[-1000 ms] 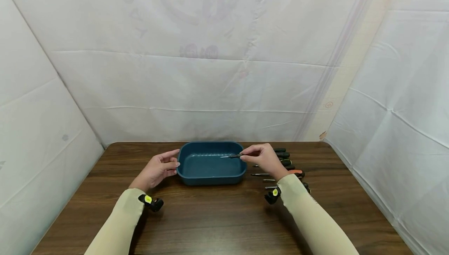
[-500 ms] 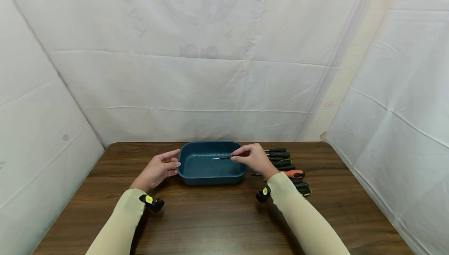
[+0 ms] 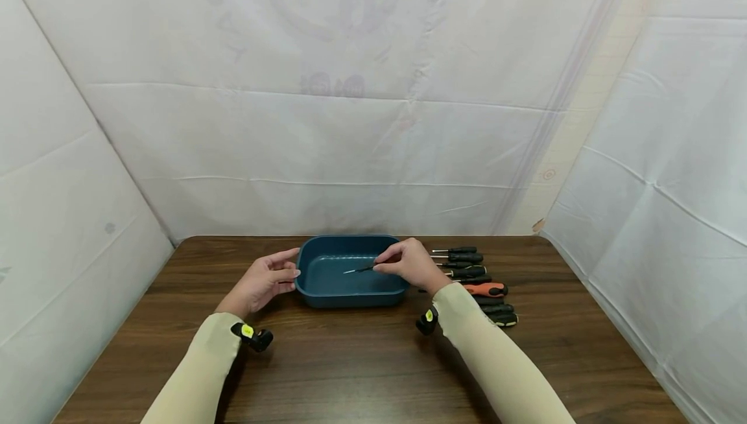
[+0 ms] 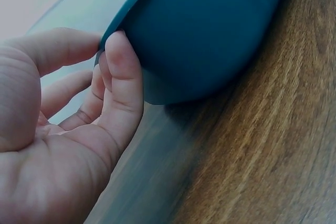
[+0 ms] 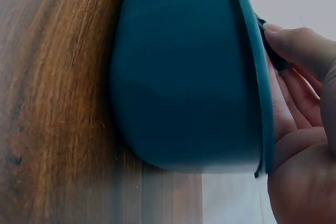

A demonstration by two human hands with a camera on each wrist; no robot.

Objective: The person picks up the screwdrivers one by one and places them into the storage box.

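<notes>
A dark blue plastic tub (image 3: 350,294) stands on the wooden table (image 3: 350,359). My right hand (image 3: 408,265) pinches a small screwdriver (image 3: 358,270) by its handle, its metal tip pointing left and down inside the tub. My left hand (image 3: 265,279) rests against the tub's left end, fingers on its rim (image 4: 113,40). In the right wrist view the tub's outer wall (image 5: 178,77) fills the frame, with the fingers (image 5: 299,51) above its rim.
A row of several screwdrivers (image 3: 475,278) with black handles, one orange (image 3: 487,290), lies on the table right of the tub. White sheeting walls the table at the back and both sides.
My right hand has moved left and down, bringing the screwdriver from the tub's right rim to over its inside, tip lower. The left hand has stayed put.
</notes>
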